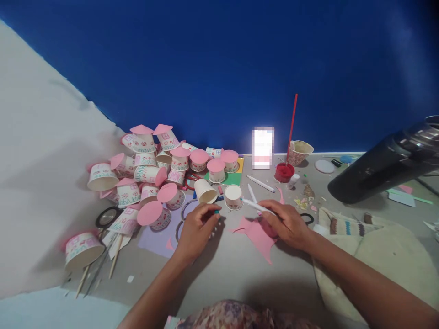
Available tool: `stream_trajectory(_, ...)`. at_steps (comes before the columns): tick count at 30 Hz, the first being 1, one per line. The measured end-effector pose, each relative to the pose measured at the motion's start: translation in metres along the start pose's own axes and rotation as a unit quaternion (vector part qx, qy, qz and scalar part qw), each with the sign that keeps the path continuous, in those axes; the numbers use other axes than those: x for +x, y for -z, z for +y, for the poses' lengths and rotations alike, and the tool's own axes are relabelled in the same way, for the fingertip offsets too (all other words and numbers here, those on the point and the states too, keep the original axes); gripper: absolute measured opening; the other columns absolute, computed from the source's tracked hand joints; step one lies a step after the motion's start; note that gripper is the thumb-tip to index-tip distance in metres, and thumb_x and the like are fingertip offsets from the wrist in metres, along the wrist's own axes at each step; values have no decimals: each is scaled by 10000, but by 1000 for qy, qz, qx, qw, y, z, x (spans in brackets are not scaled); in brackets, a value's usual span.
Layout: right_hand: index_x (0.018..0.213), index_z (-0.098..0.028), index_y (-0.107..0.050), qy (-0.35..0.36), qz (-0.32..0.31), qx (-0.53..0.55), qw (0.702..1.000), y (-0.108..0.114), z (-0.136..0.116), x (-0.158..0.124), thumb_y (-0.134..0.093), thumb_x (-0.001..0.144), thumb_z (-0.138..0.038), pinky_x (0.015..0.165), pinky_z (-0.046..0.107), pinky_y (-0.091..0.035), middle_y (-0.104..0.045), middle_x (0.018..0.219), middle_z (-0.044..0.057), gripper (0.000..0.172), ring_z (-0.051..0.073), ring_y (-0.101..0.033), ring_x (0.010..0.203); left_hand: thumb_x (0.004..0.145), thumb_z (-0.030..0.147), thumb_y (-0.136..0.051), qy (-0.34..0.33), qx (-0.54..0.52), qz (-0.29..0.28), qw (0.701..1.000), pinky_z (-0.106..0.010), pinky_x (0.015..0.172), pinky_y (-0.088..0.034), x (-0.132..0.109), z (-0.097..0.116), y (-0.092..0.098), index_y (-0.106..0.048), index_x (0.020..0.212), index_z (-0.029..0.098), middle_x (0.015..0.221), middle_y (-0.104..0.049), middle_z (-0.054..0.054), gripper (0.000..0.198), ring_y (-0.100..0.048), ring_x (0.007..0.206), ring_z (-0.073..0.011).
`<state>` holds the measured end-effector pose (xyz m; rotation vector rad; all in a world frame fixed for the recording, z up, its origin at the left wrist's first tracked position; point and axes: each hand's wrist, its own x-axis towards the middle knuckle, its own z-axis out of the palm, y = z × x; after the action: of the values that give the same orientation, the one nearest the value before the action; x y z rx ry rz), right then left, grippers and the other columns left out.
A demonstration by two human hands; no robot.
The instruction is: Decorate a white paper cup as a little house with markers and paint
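Note:
My right hand point(286, 224) is closed around a white marker point(258, 205), its tip pointing left toward an upright paper cup point(234, 197) with drawn decoration. Between the pinched fingertips of my left hand point(199, 228) sits a small teal marker cap point(216, 212), mostly hidden. A plain paper cup point(205, 191) lies tipped over just beyond my left hand. Under and beside my right hand is a cut sheet of pink paper point(258, 237). Two more white markers, one farther back point(261, 183) and one beside the upright cup point(252, 193), lie on the table.
Many decorated paper cups with pink cone roofs point(216, 170) crowd the left side. A red pot point(284, 172) with a red stick, a woven basket point(299, 153) and a glowing blurred screen point(263, 148) stand behind. At right are a dark bottle point(373, 164) and a cream cloth bag point(384, 256).

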<state>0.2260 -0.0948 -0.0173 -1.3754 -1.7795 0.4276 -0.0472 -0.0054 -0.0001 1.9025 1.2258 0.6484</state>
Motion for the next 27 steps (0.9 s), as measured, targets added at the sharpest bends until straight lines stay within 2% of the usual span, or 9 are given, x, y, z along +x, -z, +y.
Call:
stream_trajectory(2,1139,-224,-737,20,-27,7,999,-3,-8,-2,-450,1097,-358,628,265,-509,-803,817,27,319,174,-712,645,849,284,-814,115,-236,-8,965,-258,603,-532,-16,0,-1,-795,971,180,781,-735,-30,161,-643,634,-140)
stream_trajectory(4,1161,-214,-734,38,-58,14,998,-6,-15,-4,-430,1110,-355,676,269,-530,-833,922,58,339,188,-756,739,735,266,-929,196,-414,10,889,-241,623,-553,-26,1,-6,-798,936,169,764,-739,-19,259,-657,634,-120)
stream_trajectory(6,1194,-203,-726,49,-87,15,995,-8,-19,-6,-416,1122,-342,724,276,-543,-846,1016,83,348,200,-782,824,645,229,-996,238,-521,24,819,-238,666,-587,-30,4,-13,-808,953,168,765,-748,-14,366,-695,672,-119)
stream_trajectory(7,1211,-200,-723,52,-99,14,994,-9,-21,-7,-417,1124,-338,732,277,-543,-847,1023,87,346,202,-785,832,622,218,-1012,245,-549,24,799,-234,669,-594,-30,6,-16,-812,955,166,758,-749,-13,393,-708,681,-120)
stream_trajectory(9,1231,-201,-724,54,-116,11,992,-10,-24,-8,-431,1122,-335,712,277,-533,-845,963,78,340,197,-773,775,610,220,-1026,242,-572,21,783,-223,665,-598,-28,8,-20,-816,930,161,752,-751,-14,388,-719,687,-116)
stream_trajectory(12,1233,-213,-736,50,-131,8,990,-10,-27,-8,-437,1117,-339,675,273,-519,-827,865,59,344,186,-730,671,605,239,-1034,230,-573,21,787,-224,654,-594,-25,10,-22,-812,881,157,752,-753,-13,363,-717,678,-114)
stream_trajectory(16,1256,-242,-739,34,-142,-12,989,-10,-29,-6,-422,1109,-344,693,283,-515,-843,941,64,364,198,-732,713,612,262,-1030,215,-557,18,802,-233,622,-572,-26,9,-22,-807,875,152,742,-764,-24,362,-707,658,-126)
stream_trajectory(22,1172,-241,-737,33,-177,-38,983,-14,-25,-8,-428,1108,-327,655,292,-451,-823,875,40,326,197,-709,697,669,338,-973,170,-416,-11,893,-282,597,-561,-27,12,-22,-790,833,146,621,-748,-35,312,-665,563,-144)
stream_trajectory(27,1186,-211,-714,41,-179,-58,981,-22,-24,-13,-403,1109,-317,672,310,-443,-836,962,80,337,223,-740,759,669,380,-931,174,-373,-32,911,-317,562,-567,-23,16,-27,-769,803,149,598,-745,-51,312,-679,522,-182)
